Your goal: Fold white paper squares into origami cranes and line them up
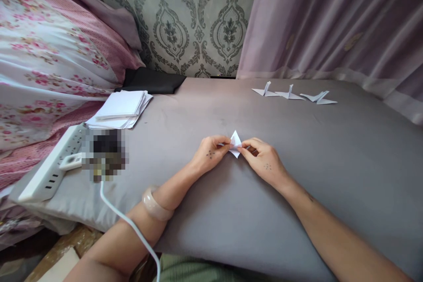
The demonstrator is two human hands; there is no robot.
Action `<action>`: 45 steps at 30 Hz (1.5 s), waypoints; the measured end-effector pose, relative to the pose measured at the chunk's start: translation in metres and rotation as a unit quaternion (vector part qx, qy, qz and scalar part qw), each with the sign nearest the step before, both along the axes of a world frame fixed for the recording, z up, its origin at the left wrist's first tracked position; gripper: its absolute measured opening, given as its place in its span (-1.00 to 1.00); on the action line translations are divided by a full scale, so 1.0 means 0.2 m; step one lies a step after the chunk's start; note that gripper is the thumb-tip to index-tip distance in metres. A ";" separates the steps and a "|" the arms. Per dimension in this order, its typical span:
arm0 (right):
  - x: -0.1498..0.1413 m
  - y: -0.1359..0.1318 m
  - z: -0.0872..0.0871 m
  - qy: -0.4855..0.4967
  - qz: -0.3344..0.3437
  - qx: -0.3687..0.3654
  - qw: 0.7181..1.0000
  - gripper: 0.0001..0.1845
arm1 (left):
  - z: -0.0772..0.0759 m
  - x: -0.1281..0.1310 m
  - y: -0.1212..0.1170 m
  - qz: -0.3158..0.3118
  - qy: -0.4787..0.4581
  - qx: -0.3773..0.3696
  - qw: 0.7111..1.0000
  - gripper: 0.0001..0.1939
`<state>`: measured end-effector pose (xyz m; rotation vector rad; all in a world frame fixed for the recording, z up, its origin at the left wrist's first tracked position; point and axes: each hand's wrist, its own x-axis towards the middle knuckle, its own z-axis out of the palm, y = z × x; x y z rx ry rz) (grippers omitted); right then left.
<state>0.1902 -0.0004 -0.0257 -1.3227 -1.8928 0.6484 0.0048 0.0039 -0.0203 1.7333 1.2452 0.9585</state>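
Observation:
A small folded white paper [235, 139] is held just above the grey cloth surface [205, 202], its points sticking up and down between my fingertips. My left hand [211, 152] pinches its left side between thumb and fingers. On the right side, my right hand [262, 158] grips the paper in the same way, the other fingers curled. The fingertips hide part of the folds. Farther back on the right stand three folded paper birds, a left one [266, 90], a middle one [290, 93] and a right one [319, 97].
A stack of white paper sheets [120, 108] lies at the back left before a black flat case [153, 80]. At the left edge is a white power strip [53, 167] with a plug; a white cable [128, 220] crosses my left forearm. Purple curtains [330, 17] hang at the right.

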 end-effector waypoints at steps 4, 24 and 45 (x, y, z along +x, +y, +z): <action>0.00 0.00 -0.01 0.002 -0.001 0.007 1.000 -0.89 | -0.02 0.00 0.01 -0.004 0.004 -0.009 1.000 -0.83; -0.06 -0.02 0.06 0.010 -0.042 0.056 0.998 -0.81 | -0.01 0.09 0.04 -0.021 -0.046 -0.002 0.999 -0.85; -0.01 0.04 0.13 0.377 -0.055 -0.385 0.841 -0.68 | -0.01 0.10 0.04 0.010 -0.001 0.073 0.997 -0.83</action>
